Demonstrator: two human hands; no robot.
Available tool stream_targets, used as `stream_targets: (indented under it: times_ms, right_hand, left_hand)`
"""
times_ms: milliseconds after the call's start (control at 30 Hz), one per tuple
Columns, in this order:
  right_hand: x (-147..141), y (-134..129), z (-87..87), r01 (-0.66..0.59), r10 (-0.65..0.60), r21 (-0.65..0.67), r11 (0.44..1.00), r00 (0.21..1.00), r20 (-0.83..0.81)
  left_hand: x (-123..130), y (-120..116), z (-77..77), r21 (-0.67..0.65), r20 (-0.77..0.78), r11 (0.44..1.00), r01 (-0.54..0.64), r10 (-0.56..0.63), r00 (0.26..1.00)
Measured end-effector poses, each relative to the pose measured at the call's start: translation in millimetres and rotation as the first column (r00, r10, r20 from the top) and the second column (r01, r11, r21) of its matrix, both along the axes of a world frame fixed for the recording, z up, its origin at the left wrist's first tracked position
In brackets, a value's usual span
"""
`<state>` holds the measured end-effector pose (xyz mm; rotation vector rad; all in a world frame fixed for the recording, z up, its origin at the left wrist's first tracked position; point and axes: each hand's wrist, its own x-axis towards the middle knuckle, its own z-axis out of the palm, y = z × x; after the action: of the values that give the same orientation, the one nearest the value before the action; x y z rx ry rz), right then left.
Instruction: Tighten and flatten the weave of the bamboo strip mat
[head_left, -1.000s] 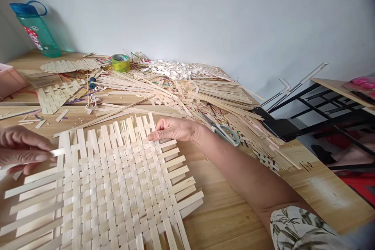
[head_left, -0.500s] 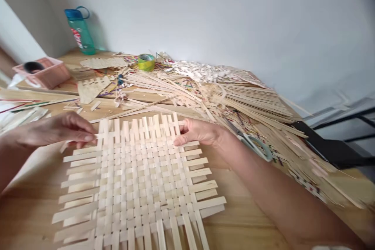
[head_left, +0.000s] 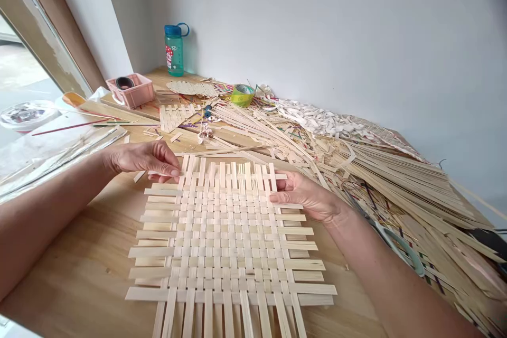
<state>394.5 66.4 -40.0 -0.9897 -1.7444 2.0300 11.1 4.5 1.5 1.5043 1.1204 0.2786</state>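
A woven mat of pale wood strips lies on the table in front of me, its loose strip ends sticking out on all sides. At its upper left corner, my left hand pinches the end of the topmost crosswise strip between thumb and fingers. My right hand grips the upper right edge, thumb on top and fingers partly hidden under the strips. Between the two hands, the top crosswise strip runs through the upright strip ends, a little apart from the tight weave below.
Scissors lie right of my right forearm among loose wood strips. Toward the wall stand a roll of yellow-green tape, a teal bottle and a pink basket. A smaller woven piece lies behind the mat.
The view has swung left, so everything sits further right and the window side shows. Both hands keep their hold at the mat's top corners.
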Motion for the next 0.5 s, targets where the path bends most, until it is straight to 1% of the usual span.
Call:
stream_targets:
  times_ms: [100,167,367,500]
  right_hand:
    - [1,0,0.5,0.007,-0.007,0.013,1.0,1.0,0.01]
    - [2,-1,4.0,0.014,-0.014,0.03,0.999,1.0,0.008]
    - [3,-5,20.6,0.082,-0.081,0.065,0.995,0.997,-0.012]
    - [4,-5,32.6,0.091,-0.091,0.091,0.992,0.996,-0.006]
  left_hand:
    - [3,0,-1.5,0.007,-0.004,1.0,0.002,-0.002,1.0]
    - [3,0,-0.6,0.025,-0.006,1.0,-0.001,0.001,1.0]
    - [-3,-2,7.4,0.118,0.009,0.992,-0.046,0.046,0.999]
    - [-4,-1,5.0,0.14,0.028,0.988,-0.068,0.064,0.998]
